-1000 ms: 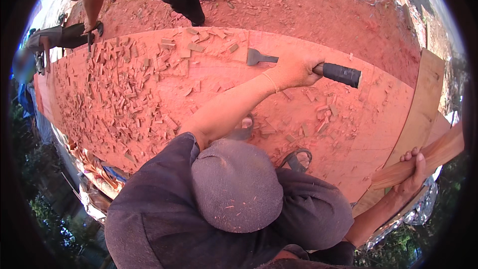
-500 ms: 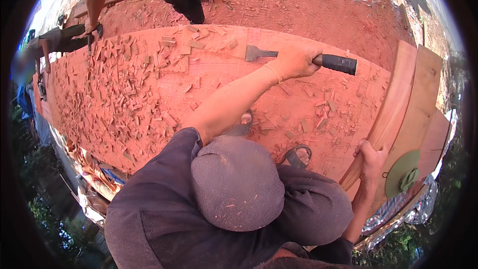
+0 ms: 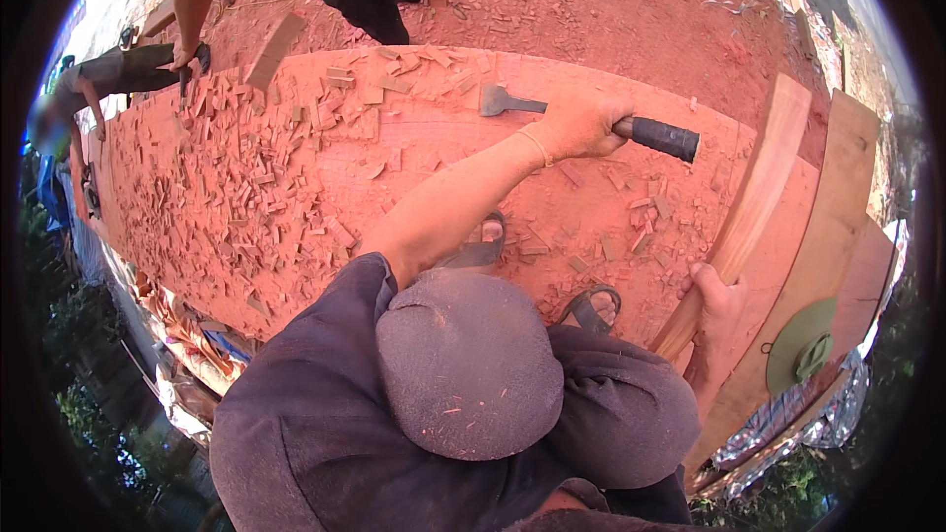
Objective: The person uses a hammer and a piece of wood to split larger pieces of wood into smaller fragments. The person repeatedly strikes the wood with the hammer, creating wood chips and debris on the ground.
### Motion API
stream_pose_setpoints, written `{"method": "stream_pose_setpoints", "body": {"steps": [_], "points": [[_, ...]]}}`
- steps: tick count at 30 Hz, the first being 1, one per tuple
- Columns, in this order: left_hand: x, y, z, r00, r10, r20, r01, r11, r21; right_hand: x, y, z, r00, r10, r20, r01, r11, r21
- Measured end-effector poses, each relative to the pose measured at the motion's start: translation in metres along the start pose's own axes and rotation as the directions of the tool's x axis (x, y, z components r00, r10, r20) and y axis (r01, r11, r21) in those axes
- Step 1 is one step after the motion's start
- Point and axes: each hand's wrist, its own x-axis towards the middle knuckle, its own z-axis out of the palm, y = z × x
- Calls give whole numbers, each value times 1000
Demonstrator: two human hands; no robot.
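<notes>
Handling the wooden beam (image 3: 764,197) seems the step: the right hand (image 3: 711,298) grips it, the left hand (image 3: 589,124) a chisel (image 3: 664,138); moving the beam needs care.

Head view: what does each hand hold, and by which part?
Left hand: the chisel, between its blade and black-wrapped end. Right hand: the wooden bar, by its lower part.

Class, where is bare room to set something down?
Mostly free: between the grey, flat metal blade and left forearm; on the tan, flat wooden board above the round green disc. Crowded: left side, strewn with reddish wood chips.
</notes>
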Motion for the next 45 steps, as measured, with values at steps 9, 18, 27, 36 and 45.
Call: {"method": "stream_pose_setpoints", "body": {"steps": [9, 18, 27, 36, 45], "points": [[-3, -8, -8, 996, -10, -93, -4, 988, -154, 1, -147, 34, 805, -303, -511, 558, 679, 477], [2, -10, -6, 1000, -8, -8, 8, 999, -47, -15, -38, -17, 998, -56, -43, 47, 983, -179], [-7, -13, 0, 999, 11, -40, -12, 999, -34, 15, -55, 76, 954, -215, -210, 226, 974, 27], [-25, -8, 4, 993, 120, 20, -121, 992, 42, -38, 10, -9, 982, 42, -186, -46, 999, -14], [47, -18, 9, 997, 67, -31, -66, 997, 51, -10, -34, -103, 889, -109, -445, 224, 951, 212]]}}
